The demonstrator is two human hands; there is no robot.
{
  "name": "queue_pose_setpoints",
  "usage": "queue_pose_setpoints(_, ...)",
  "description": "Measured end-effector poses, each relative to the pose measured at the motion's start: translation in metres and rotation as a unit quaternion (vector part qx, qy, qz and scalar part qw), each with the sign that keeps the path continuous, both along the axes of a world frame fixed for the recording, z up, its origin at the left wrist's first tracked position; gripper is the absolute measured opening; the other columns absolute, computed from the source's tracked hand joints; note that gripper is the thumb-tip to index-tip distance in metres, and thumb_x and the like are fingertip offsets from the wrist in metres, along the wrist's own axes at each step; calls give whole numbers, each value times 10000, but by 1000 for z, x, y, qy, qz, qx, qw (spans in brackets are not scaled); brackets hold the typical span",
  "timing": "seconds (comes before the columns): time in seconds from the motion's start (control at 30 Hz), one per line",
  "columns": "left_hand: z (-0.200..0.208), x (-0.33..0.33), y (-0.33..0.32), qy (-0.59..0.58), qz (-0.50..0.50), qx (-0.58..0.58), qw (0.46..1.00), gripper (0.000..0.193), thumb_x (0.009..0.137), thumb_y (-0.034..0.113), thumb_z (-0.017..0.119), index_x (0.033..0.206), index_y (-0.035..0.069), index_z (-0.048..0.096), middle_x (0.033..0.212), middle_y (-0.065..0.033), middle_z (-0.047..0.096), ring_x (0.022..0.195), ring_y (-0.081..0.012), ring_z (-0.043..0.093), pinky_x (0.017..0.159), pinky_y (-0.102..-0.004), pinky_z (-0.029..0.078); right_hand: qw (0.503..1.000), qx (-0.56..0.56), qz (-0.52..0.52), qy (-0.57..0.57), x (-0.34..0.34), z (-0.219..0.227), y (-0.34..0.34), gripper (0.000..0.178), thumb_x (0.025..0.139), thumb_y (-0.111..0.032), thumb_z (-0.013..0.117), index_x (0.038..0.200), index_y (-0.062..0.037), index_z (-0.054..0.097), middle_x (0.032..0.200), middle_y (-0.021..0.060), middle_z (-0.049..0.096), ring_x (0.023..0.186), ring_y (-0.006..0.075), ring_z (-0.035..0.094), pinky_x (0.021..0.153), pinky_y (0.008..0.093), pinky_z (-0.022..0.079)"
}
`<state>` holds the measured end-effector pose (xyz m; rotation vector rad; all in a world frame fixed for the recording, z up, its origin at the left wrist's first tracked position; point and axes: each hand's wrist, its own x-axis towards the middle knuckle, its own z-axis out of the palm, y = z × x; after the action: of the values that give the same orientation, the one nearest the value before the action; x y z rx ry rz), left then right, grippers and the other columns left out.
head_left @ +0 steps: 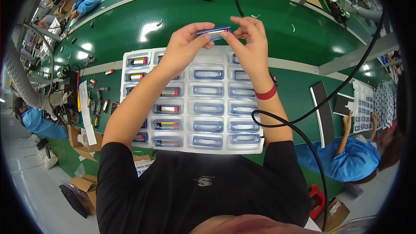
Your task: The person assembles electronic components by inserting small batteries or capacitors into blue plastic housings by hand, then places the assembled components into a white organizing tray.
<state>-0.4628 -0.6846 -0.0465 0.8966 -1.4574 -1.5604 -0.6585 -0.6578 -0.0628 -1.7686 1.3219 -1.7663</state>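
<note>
Over the far edge of a white moulded tray (207,147), both hands are raised around a small blue plastic casing (215,31). A pale cylindrical cell with a red end seems to lie in its opening. My left hand (184,45) is closed on the casing's left end, thumb along the near side. My right hand (251,45) has its thumb pressed on the right end, its index finger lifted away and its other fingers partly hidden. In the tray's left columns, casings hold red or yellow-ended cells (166,109); casings such as the blue frame (208,126) show empty openings.
A black cable (303,119) loops over the tray's right side. Loose cells (105,106) and a white strip (87,112) lie left. A black foam strip (322,115) lies right, near a co-worker in blue (353,158). Across the far green bench (182,11) runs a metal rail.
</note>
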Motion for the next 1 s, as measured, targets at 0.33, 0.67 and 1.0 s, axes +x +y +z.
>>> queue_pose_setpoints(0.33,25,2,6,-300,2,-340,891,352,978,-2,606,1329,-1,621,1153,-101,688,1025,-183,673,886,-307,558,981,-77,94,150,-25,12,4,265,882,-7,718,1143,19,680,988,126,692,848,211,693,739,302,555)
queue_pose_setpoints(0.67,13,-23,-17,-106,63,-303,945,267,918,54,693,1182,45,737,1072,-87,728,834,-123,656,733,-257,527,998,-12,62,12,-25,17,-9,205,862,-6,721,1066,3,714,960,97,695,793,162,667,711,275,542)
queue_pose_setpoints(1.0,0,-29,-36,-5,39,-272,961,284,934,38,669,1215,28,707,979,-36,711,828,-71,630,737,-241,515,974,58,165,-142,-19,10,-22,178,957,-21,671,1129,24,657,988,52,706,853,90,649,693,252,526)
